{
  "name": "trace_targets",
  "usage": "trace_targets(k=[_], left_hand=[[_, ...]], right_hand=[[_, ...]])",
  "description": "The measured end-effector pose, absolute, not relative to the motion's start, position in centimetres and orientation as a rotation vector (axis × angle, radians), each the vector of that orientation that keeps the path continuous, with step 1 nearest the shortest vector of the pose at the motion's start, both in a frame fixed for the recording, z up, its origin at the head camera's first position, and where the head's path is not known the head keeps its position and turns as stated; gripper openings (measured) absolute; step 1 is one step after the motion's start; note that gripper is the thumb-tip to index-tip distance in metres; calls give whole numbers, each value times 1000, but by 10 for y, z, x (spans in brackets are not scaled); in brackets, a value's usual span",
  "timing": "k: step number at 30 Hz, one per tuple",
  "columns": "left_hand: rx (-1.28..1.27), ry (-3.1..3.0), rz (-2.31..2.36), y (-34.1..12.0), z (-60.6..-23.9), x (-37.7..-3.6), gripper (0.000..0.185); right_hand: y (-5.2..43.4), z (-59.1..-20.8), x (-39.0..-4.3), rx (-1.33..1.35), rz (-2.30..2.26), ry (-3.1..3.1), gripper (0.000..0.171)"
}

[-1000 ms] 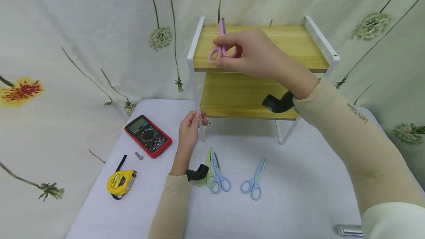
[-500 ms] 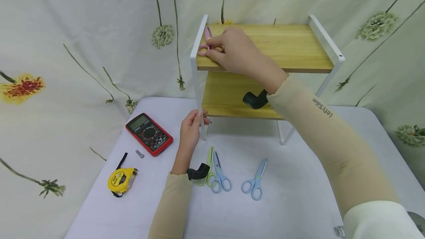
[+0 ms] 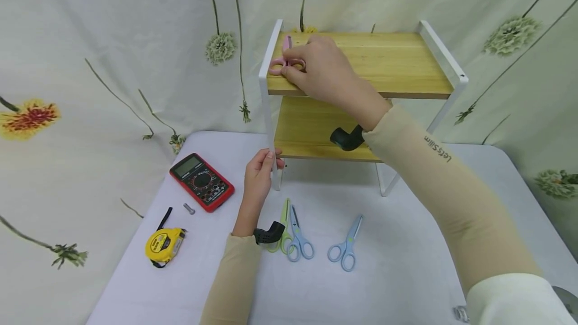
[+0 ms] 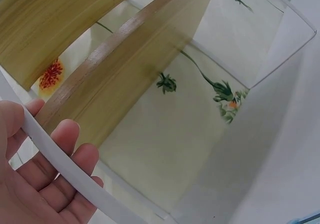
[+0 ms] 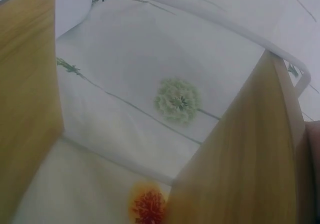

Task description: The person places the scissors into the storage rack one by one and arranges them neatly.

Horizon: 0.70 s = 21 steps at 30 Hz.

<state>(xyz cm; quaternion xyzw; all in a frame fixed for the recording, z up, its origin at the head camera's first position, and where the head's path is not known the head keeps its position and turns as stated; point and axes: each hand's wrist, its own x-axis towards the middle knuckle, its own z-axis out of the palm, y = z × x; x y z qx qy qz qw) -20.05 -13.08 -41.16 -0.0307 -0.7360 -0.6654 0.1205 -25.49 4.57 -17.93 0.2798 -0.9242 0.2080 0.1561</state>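
A two-tier shelf [image 3: 370,64] with wooden boards and a white frame stands at the back of the table. My right hand [image 3: 322,71] pinches pink scissors [image 3: 288,43] near their handles, at the left end of the top board, blades toward the back. Whether the scissors touch the board I cannot tell. My left hand [image 3: 259,172] grips the shelf's white left front leg beside the lower board; in the left wrist view its fingers [image 4: 86,156] curl round the white bar. The right wrist view shows mostly the two boards and the cloth behind; the scissors are out of it.
On the table in front of the shelf lie green scissors [image 3: 285,224] beside blue scissors [image 3: 298,239], with another blue pair [image 3: 346,247] to the right. Left are a red multimeter [image 3: 201,182], a bolt [image 3: 188,208] and a yellow tape measure [image 3: 165,246]. A flowered cloth hangs behind.
My right hand has carried the pink scissors left and down onto or near the top board's left end, then barely moved. The left hand has kept its grip on the leg.
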Motion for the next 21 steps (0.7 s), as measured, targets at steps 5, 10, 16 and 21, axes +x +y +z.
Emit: trace_targets(k=[5, 10, 16, 21], left_hand=[[-103, -2146, -1956, -133, -412, -202, 30], [-96, -2148, -1955, -131, -415, -200, 31], [-84, -2137, -1948, -130, -414, -202, 29], [-87, -2138, -1946, -128, -413, -202, 30]], right_hand=[[56, -186, -243, 829, 722, -2462, 43], [88, -211, -213, 977, 789, -2091, 31], [135, -258, -166, 994, 837, -1912, 26], [166, -317, -134, 976, 932, -2032, 31]])
